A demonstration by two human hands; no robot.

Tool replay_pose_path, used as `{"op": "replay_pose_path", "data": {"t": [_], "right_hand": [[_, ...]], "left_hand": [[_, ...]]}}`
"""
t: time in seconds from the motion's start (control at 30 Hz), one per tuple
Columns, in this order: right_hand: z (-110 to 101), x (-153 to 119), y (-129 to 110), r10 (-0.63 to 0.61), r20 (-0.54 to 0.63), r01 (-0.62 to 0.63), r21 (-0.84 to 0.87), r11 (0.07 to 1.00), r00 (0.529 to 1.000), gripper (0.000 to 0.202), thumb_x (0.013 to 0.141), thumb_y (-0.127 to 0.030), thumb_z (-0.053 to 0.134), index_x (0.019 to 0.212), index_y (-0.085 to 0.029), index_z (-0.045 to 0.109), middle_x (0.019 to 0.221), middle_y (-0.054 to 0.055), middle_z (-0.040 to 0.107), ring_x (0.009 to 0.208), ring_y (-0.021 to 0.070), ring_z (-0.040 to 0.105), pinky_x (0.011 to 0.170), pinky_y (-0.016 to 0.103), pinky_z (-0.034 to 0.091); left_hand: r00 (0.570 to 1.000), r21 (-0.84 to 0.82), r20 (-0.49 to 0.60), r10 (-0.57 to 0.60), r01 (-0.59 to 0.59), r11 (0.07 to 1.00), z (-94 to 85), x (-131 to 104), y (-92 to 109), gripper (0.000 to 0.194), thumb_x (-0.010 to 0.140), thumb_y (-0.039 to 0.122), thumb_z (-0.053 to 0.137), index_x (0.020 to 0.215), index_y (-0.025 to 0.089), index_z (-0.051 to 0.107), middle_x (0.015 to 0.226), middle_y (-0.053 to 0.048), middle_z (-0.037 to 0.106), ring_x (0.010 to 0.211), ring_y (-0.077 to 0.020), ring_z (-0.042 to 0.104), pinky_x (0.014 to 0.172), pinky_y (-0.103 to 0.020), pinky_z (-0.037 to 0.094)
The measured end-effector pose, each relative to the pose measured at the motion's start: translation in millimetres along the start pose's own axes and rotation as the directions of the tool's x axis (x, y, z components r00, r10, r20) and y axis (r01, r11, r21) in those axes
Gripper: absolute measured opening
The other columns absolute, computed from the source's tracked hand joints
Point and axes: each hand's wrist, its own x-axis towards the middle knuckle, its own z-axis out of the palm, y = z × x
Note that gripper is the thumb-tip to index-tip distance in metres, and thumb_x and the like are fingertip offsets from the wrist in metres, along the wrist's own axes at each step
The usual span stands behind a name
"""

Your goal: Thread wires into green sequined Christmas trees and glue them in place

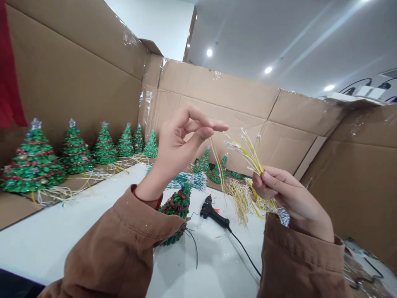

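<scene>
Head view: pinching dangling strands tightly in the left hand, up-left of the glue gun; gripping a wire bundle in the right hand, up-right of it, slanted toward the left.

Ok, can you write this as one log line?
left hand: pinching loose strands | right hand: gripping yellow-white bundle | white table: glue gun, decorated tree

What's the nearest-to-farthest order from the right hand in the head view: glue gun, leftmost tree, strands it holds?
1. Strands: held in the right hand.
2. Glue gun: on the table, left of that hand.
3. Leftmost tree: far left, by cardboard.
</scene>
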Motion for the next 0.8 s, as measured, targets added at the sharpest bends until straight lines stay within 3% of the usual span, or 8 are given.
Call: {"op": "replay_pose_path", "data": {"t": [0.13, 0.3, 0.5, 0.67, 0.8], "right_hand": [[0, 2, 3, 0.002, 0.009, -0.001, -0.025, 1.0, 1.0, 0.034, 0.085, -0.048, 0.053, 0.073, -0.017, 0.052, 0.058, -0.006, 0.025, 0.051, 0.008, 0.017, 0.047, 0.024, 0.01], [2, 6, 5, 0.019, 0.025, -0.019, 0.035, 0.999, 1.0, 0.035, 0.083, -0.049, 0.055, 0.071, -0.017, 0.05, 0.057, -0.006, 0.025, 0.051, 0.0081, 0.017, 0.046, 0.024, 0.011], [6, 10, 7, 0.023, 0.075, -0.029, 0.076, 0.997, 0.997, 0.033, 0.085, -0.046, 0.054, 0.071, -0.016, 0.051, 0.056, -0.007, 0.023, 0.049, 0.007, 0.016, 0.046, 0.023, 0.01], [8, 11, 9, 0.036, 0.087, -0.04, 0.041, 0.998, 0.996, 0.034, 0.084, -0.048, 0.055, 0.071, -0.016, 0.05, 0.057, -0.006, 0.025, 0.05, 0.0071, 0.018, 0.046, 0.023, 0.011], [6, 9, 8, 0.046, 0.092, -0.049, 0.031, 0.998, 0.995, 0.035, 0.084, -0.049, 0.054, 0.071, -0.016, 0.05, 0.056, -0.006, 0.024, 0.05, 0.0071, 0.016, 0.046, 0.023, 0.011]], "left_hand": [[0.996, 0.098, -0.055, -0.07, 0.075, 0.992, 1.5, -1, 4, 0.016, 0.072, 0.034, 0.071, 0.071, 0.022, 0.061, 0.09, -0.002, 0.069, 0.088, -0.0171, 0.066, 0.065, -0.028, 0.055], [0.987, 0.048, -0.111, -0.115, 0.121, 0.991, 3.1, -2, 7, 0.01, 0.069, 0.03, 0.075, 0.068, 0.026, 0.066, 0.068, 0.002, 0.065, 0.057, -0.0099, 0.058, 0.045, -0.024, 0.047], [0.978, 0.049, -0.106, -0.178, 0.184, 0.982, 5.1, -8, 3, 0.022, 0.07, 0.029, 0.073, 0.092, 0.026, 0.068, 0.067, 0.002, 0.064, 0.056, -0.0094, 0.058, 0.048, -0.023, 0.049], [0.991, 0.054, -0.06, -0.121, 0.124, 0.991, 7.2, -8, 3, 0.016, 0.072, 0.036, 0.072, 0.071, 0.021, 0.067, 0.07, 0.0, 0.065, 0.056, -0.0081, 0.057, 0.049, -0.023, 0.048], [0.972, 0.088, -0.207, -0.11, 0.13, 0.988, 2.7, -6, -5, 0.026, 0.072, 0.048, 0.068, 0.073, 0.022, 0.061, 0.071, 0.001, 0.063, 0.06, -0.0081, 0.057, 0.051, -0.024, 0.048]]}}
